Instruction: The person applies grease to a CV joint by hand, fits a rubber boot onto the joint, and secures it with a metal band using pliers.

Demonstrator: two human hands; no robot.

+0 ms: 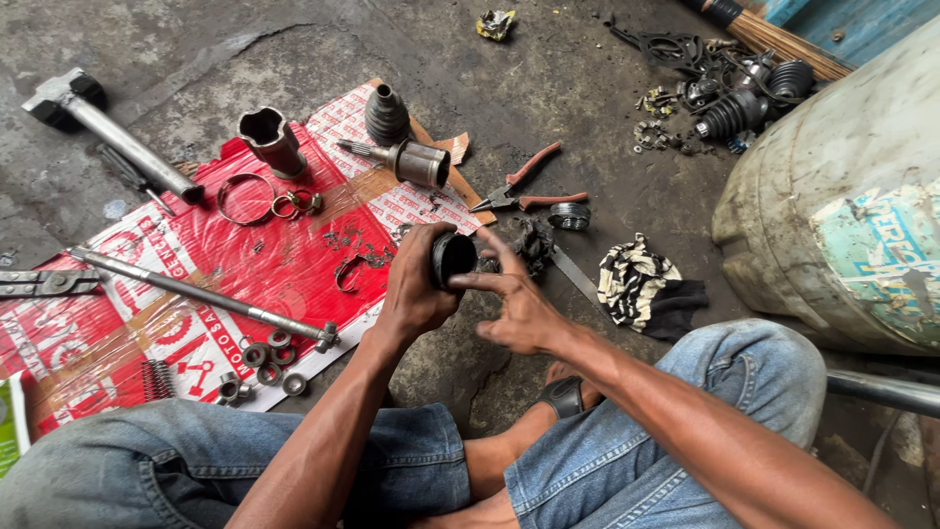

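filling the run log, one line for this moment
left hand: grips black boot | right hand: fingers spread at boot mouth | shaft, rings on red sheet | pliers on floor

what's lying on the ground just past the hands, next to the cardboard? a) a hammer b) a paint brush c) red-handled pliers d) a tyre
c: red-handled pliers lie on the concrete beyond the left hand and right hand, which hold a black rubber boot.

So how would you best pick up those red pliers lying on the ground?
Take the red pliers by the two red handles, which splay open toward the upper right. Come from above on that side; the metal nose points left toward the red sheet, and the handles lie on bare floor. Both hands are busy: the left hand holds a black rubber boot, and the right hand touches it.
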